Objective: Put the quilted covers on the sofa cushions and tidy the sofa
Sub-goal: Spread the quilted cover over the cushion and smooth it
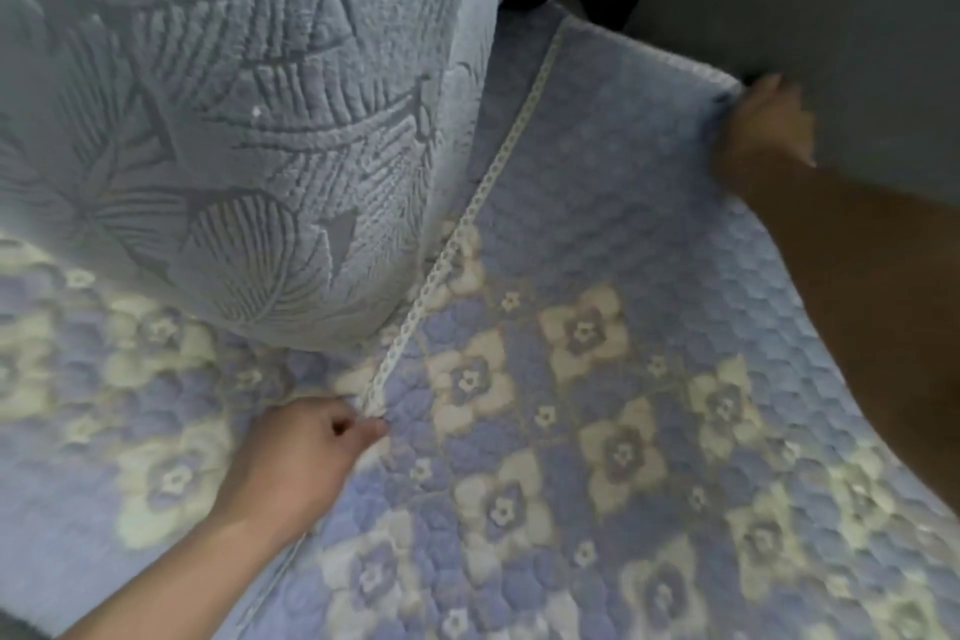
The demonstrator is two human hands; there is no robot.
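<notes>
Quilted cover (597, 379) pinched by both hands, leaf-patterned cushion (218, 120) alongside

We see the quilted cover (597, 276) spread across the seat, with a leaf-patterned cushion (218, 120) standing on its left part. Our left hand (306, 452) is at the trim (467, 218) in front of the cushion; our right hand (763, 130) is at the cover's far right corner.

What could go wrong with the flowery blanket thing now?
The left hand pinches only the thin white lace trim of the quilted cover, so a hard tug might strain or tear the trim. The right hand holds just the far corner, which could slip free. The leaf-patterned cushion seems to sit against the trim, so it may snag the cover.
</notes>
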